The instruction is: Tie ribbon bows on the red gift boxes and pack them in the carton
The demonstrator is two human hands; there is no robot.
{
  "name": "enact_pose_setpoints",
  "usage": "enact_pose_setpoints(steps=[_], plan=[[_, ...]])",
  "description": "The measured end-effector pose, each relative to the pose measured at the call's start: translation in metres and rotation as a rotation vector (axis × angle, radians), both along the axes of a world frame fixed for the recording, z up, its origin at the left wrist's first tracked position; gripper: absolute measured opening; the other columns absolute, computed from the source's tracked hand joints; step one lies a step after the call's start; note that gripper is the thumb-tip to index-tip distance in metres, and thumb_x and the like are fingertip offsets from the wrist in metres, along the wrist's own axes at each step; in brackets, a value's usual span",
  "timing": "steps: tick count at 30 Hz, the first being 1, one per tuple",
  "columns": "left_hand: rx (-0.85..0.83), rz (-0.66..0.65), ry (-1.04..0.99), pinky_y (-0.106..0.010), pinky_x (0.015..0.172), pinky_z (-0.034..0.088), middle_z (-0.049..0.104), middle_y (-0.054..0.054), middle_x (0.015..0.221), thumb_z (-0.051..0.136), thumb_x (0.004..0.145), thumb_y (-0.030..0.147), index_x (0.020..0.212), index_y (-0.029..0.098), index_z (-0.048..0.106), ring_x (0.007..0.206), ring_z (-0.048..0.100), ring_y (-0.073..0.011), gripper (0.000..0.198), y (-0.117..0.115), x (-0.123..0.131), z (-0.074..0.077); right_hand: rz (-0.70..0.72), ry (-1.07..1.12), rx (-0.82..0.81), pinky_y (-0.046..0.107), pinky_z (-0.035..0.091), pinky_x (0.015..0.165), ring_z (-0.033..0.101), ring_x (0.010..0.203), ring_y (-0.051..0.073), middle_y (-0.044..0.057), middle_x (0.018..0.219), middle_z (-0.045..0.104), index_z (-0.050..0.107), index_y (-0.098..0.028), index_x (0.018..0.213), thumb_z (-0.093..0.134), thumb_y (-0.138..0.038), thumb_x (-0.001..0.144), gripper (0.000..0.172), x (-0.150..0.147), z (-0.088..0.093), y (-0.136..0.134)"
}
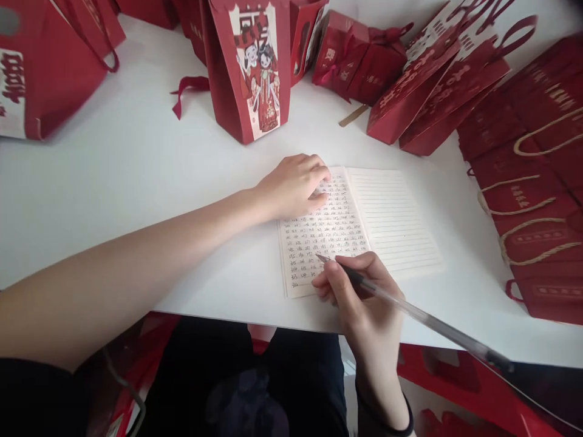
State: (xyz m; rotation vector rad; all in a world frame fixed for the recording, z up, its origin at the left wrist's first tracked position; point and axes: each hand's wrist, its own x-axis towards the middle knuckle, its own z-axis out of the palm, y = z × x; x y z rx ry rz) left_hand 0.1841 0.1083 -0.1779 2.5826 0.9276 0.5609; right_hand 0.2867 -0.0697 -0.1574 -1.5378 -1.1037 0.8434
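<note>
An open notebook (pixel 395 221) lies on the white table. Rows of handwritten numbers cover its left page, and the ruled right page is blank. My left hand (pixel 297 187) rests on the upper part of the written page, fingers loosely bent, with the thumb apart from the forefinger. Between the thumb and fingers of my right hand (pixel 370 306) is a clear-barrelled pen (pixel 423 317) with a dark grip. Its tip points up and left over the lower rows of numbers; whether it touches the paper I cannot tell. The right hand covers the page's lower right corner.
Behind the notebook stands a red gift box (pixel 248 73) with two cartoon figures. Red boxes with ribbon loops (pixel 437 91) lean at the back right. Red bags with rope handles (pixel 531 200) line the right side, and a red bag (pixel 59 67) sits at the far left.
</note>
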Motion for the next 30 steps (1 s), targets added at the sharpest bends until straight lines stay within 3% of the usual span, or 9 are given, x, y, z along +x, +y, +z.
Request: enact_pose_setpoints(steps=[6,16,20,30], plan=[[-0.054,0.012,-0.005,-0.047,0.105,0.030,0.054,-0.004,0.113,0.052,0.082,0.027,0.107,0.020,0.058,0.117,0.047,-0.0284,0.027,-0.0020,0.0014,0.0025,0.026,-0.255,0.017,0.020,0.040,0.044,0.058,0.056,0.013,-0.002,0.059,0.060,0.053,-0.019,0.067,0.064,-0.030,0.084,0.023,0.0025,0.0010,-0.0003],[-0.137,0.035,-0.017,-0.045,0.107,0.032,0.054,-0.001,0.114,0.054,0.081,0.032,0.109,0.023,0.059,0.118,0.048,-0.0273,0.030,-0.0018,0.0026,0.0038,0.094,-0.434,-0.006,0.020,0.030,0.043,0.041,0.046,0.008,-0.005,0.049,0.045,0.043,-0.019,0.055,0.056,-0.022,0.086,0.034,0.0022,0.0024,0.0010],[-0.080,0.022,0.002,-0.044,0.104,0.035,0.054,-0.003,0.116,0.051,0.082,0.029,0.111,0.021,0.059,0.115,0.050,-0.0264,0.032,-0.0012,0.0020,0.0025,0.114,-0.485,0.039,0.020,0.027,0.041,0.033,0.043,0.008,-0.006,0.048,0.040,0.040,-0.019,0.055,0.056,-0.021,0.084,0.033,0.0016,0.0003,0.0027],[0.042,0.001,-0.002,-0.041,0.095,0.038,0.058,-0.008,0.112,0.049,0.082,0.028,0.108,0.020,0.061,0.105,0.053,-0.0248,0.029,-0.0013,0.0015,0.0003,0.092,-0.477,0.024,0.017,0.027,0.040,0.032,0.043,0.006,-0.007,0.047,0.039,0.039,-0.018,0.054,0.057,-0.016,0.080,0.032,0.0015,0.0020,0.0020]])
